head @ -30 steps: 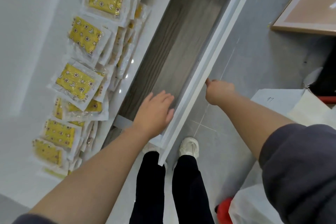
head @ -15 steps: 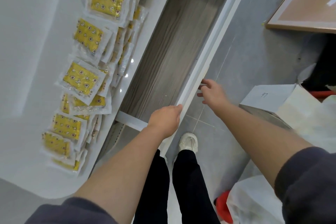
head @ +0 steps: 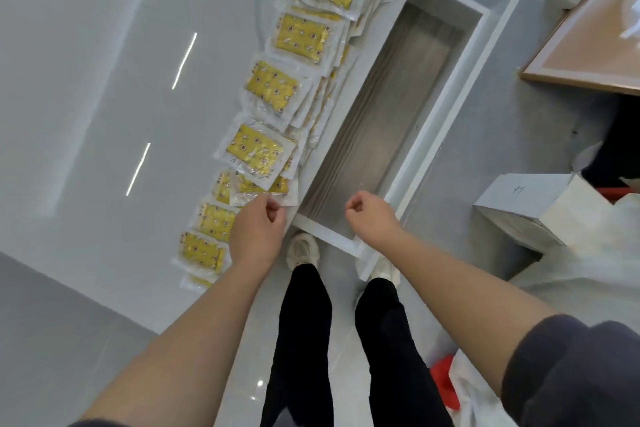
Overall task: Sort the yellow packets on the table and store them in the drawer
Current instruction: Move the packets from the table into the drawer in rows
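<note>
Nearest the camera, two bare forearms are being held out from dark grey sleeves (head: 571,374), w/ black trouser legs (head: 301,340) and white shoes (head: 303,251) being seen btwn them on the pale grey floor.

The left hand (head: 258,236) is being held over the near edge of the glossy white table (head: 104,80). Its fingers are being curled, and the tips are lying at the clear plastic border of one flat yellow-patterned packet (head: 258,189). Whether that packet is actually being pinched can't be told.

The right hand (head: 372,217) is being held as a loose fist w/ nothing in it, above the near end of the long white drawer (head: 446,107). The drawer, w/ a grey wood-grain floor, is being shown pulled out along the table's side.

The other yellow packets in clear wrap (head: 273,87) are being seen on the tabletop only. They are laid in overlapping piles in a row along the table edge, just beside the drawer, approx. from the left hand to the far end of the view.

To the right, on the floor, a white cardboard box (head: 519,198) w/ a handwritten no. is being seen well apart from the drawer, next to crumpled white plastic sheeting (head: 588,270). Farther off, at top right, a pale board w/ a wooden frame (head: 588,55) is being partly shown.
</note>
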Tool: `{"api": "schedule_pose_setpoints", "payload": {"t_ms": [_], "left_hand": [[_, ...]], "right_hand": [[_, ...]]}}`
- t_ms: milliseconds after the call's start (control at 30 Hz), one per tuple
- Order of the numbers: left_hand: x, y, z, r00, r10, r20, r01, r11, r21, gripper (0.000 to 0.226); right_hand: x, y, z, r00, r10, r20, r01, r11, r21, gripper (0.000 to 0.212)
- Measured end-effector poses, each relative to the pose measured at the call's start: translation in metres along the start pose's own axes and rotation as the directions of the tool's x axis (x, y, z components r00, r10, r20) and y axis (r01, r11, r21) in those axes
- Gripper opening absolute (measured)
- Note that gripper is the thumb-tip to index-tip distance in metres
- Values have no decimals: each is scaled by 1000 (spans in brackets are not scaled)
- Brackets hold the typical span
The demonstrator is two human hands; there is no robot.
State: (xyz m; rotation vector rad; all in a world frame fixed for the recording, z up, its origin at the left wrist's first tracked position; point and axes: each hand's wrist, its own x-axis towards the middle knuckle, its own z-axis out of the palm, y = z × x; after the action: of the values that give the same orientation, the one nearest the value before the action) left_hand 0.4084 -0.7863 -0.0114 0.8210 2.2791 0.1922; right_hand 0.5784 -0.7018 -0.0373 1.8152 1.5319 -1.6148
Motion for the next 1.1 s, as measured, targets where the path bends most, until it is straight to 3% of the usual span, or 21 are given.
{"api": "schedule_pose_setpoints", "payload": {"t_ms": [133,233,400,600,700,800,967,1100], "left_hand": [[1,-56,-23,996,5,-91,-2,999,38,10],[3,-93,-34,987,-70,-144,80,994,68,40],[16,-139,-41,985,-161,-63,166,982,87,77],[29,-162,-43,976,-213,-46,216,974,73,68],[32,-168,-44,973,-231,-23,233,970,71,61],[31,-175,-44,981,-195,0,194,978,75,67],[25,-186,-42,995,-104,-1,102,973,207,78],[24,-191,-41,988,-152,2,150,981,120,71]], "right_hand": [[-11,-23,55,997,-1,79,5,999,-48,4],[-18,-38,94,997,-10,72,11,1000,-17,5],[-28,-70,131,960,-270,-69,254,950,-183,3],[-30,-93,141,930,-367,26,359,888,-289,12],[-30,-99,145,887,-459,46,436,802,-409,18],[-29,-100,158,832,-549,78,481,645,-593,29],[-22,-101,179,829,-556,57,388,499,-775,49],[-18,-109,186,828,-555,78,338,384,-859,59]]}}
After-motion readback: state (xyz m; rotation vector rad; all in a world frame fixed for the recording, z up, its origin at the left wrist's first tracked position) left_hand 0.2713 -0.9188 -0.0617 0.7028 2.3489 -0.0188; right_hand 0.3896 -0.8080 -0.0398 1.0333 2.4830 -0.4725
